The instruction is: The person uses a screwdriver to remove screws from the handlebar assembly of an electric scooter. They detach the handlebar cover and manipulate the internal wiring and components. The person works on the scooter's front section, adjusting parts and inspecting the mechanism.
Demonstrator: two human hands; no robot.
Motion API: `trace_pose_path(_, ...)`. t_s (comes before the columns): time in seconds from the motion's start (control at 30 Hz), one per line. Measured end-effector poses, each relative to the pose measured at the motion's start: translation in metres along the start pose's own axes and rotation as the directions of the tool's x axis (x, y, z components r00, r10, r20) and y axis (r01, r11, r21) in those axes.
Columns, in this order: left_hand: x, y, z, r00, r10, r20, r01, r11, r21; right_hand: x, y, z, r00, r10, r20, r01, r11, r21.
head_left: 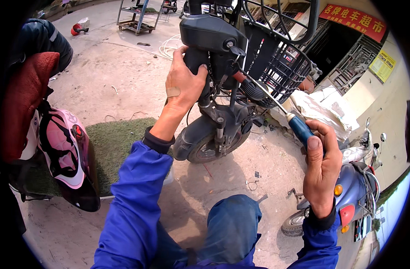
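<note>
An electric bike stands in front of me, its front wheel (205, 148) turned a little to the left. My left hand (183, 85) is closed around the black steering column (197, 60), just below the dark plastic housing (205, 31). A bandage shows near that wrist. In my right hand (322, 166) is a screwdriver (299, 126) with a dark blue handle. Its long shaft slants up and left to the bike's front, by a red-brown part (239, 76); whether the tip touches anything I cannot tell. A key (236, 51) sits in the lock on the housing.
A black wire basket (283, 74) is fixed to the bike's front. On my left are a pink helmet (70, 123), a red padded piece (30, 107) and green turf (119, 136). A blue-grey scooter (355, 188) stands at right. Farther off is a wheeled metal rack (137, 24).
</note>
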State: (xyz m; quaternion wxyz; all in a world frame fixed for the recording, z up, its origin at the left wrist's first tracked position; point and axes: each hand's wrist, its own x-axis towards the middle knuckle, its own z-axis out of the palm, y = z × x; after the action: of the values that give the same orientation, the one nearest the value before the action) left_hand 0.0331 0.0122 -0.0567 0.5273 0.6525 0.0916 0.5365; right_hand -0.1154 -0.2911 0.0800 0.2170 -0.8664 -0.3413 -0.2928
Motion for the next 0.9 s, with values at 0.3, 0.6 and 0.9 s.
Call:
trace_pose_path(0.3, -0.003, 0.006, -0.007, 0.999, 0.035, 0.018, -0.034, 0.999, -0.041, -0.009, 0.004, 0.003, 0.932, -0.353, 0.076, 0.352, 0.841, -0.410)
trace_pose_path(0.6, -0.001, 0.002, -0.010, 0.998, 0.064, -0.006, -0.064, 0.995, -0.071, -0.017, -0.008, 0.005, 0.955, -0.261, 0.143, 0.296, 0.881, -0.369)
trace_pose_path(0.9, -0.004, 0.004, -0.010, 0.999, 0.052, -0.008, -0.052, 0.996, -0.075, -0.006, -0.024, 0.005, 0.883, 0.465, 0.059, -0.455, 0.819, 0.351)
